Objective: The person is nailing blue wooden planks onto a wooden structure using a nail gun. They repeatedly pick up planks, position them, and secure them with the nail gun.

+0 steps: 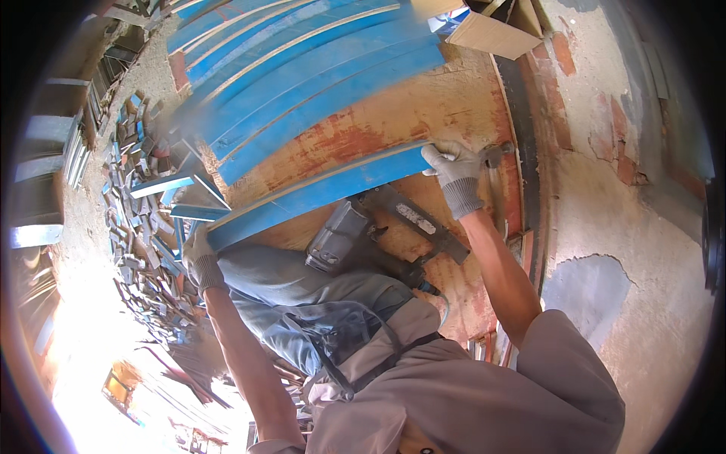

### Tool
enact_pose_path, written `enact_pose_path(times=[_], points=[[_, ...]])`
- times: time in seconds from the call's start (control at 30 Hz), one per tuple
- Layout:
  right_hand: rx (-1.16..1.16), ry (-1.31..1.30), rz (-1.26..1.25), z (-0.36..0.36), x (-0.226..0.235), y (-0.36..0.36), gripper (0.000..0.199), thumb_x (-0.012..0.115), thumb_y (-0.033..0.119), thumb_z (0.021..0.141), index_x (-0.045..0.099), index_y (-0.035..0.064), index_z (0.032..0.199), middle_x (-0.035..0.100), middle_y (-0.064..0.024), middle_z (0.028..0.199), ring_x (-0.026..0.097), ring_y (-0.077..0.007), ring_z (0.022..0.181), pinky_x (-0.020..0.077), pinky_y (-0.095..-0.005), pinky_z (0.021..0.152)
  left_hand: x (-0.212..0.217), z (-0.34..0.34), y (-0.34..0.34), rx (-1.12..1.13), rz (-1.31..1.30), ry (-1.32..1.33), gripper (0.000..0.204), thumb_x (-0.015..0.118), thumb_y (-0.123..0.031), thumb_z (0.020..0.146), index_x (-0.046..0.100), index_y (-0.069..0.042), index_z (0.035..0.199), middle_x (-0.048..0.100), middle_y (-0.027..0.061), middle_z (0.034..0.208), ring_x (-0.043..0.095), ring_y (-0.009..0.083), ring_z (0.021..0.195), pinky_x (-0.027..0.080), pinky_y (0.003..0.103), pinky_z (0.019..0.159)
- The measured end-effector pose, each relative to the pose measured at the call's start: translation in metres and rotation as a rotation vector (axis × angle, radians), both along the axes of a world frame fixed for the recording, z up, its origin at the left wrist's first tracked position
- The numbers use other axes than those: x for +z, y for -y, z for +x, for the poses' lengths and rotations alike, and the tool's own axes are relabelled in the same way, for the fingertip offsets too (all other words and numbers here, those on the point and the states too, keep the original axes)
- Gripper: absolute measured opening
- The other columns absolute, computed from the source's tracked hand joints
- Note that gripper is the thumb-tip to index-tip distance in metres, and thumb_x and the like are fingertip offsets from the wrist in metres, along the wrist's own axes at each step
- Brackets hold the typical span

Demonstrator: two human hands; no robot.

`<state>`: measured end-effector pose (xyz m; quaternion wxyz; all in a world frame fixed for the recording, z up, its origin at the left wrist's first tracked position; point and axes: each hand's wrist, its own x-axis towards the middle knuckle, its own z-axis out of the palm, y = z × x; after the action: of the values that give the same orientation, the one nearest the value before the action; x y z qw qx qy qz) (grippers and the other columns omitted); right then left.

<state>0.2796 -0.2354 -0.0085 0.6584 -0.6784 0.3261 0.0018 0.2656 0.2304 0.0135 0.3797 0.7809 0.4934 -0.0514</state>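
Note:
A long blue board point(321, 193) with a pale raw edge lies across in front of me, held at both ends. My gloved left hand point(200, 253) grips its left end, next to blue-faced pieces point(200, 212) joined at angles. At the other end my gloved right hand point(452, 163) is closed on the board, thumb on the near side. Just below the board a dark nail gun point(340, 234) rests on the wooden work surface point(446, 303). Right beside my right hand lies a hammer point(495, 155), its head toward the wall.
Several blue boards point(302, 98) lie side by side at the far end of the surface. An open cardboard box point(495, 34) stands at the far right. Many small offcuts point(147, 227) are heaped on the floor at left. A worn plaster wall point(620, 227) rises along the right.

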Motion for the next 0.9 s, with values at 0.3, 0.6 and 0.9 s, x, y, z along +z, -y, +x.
enact_pose_path(times=[0.3, 0.6, 0.9], points=[[-0.04, -0.031, -0.024, 0.001, 0.006, -0.008, 0.025, 0.077, 0.012, 0.085, 0.071, -0.005, 0.102, 0.07, -0.0066, 0.082, 0.063, -0.0094, 0.064, 0.0554, -0.0217, 0.053, -0.015, -0.01, 0.006, 0.161, -0.162, 0.33, 0.035, 0.077, -0.03, 0.086, 0.072, 0.001, 0.102, 0.07, 0.0104, 0.09, 0.066, 0.0184, 0.076, 0.054, 0.031, 0.058], [-0.038, -0.091, -0.002, -0.001, 0.004, -0.007, 0.024, 0.073, 0.011, 0.089, 0.069, -0.0063, 0.104, 0.072, -0.009, 0.081, 0.065, -0.011, 0.06, 0.0564, -0.0245, 0.054, -0.001, -0.027, -0.002, -0.04, -0.242, 0.313, 0.033, 0.069, -0.027, 0.095, 0.07, 0.002, 0.111, 0.069, 0.0058, 0.098, 0.063, 0.0141, 0.084, 0.053, 0.029, 0.073], [-0.051, -0.095, 0.099, -0.002, 0.007, -0.005, 0.027, 0.076, 0.011, 0.087, 0.069, -0.0048, 0.107, 0.069, -0.0055, 0.079, 0.06, -0.0078, 0.06, 0.0549, -0.0226, 0.054, -0.001, -0.028, -0.006, 0.003, -0.277, 0.283, 0.031, 0.071, -0.021, 0.094, 0.069, 0.003, 0.114, 0.069, 0.0071, 0.101, 0.063, 0.0136, 0.086, 0.054, 0.027, 0.072]])
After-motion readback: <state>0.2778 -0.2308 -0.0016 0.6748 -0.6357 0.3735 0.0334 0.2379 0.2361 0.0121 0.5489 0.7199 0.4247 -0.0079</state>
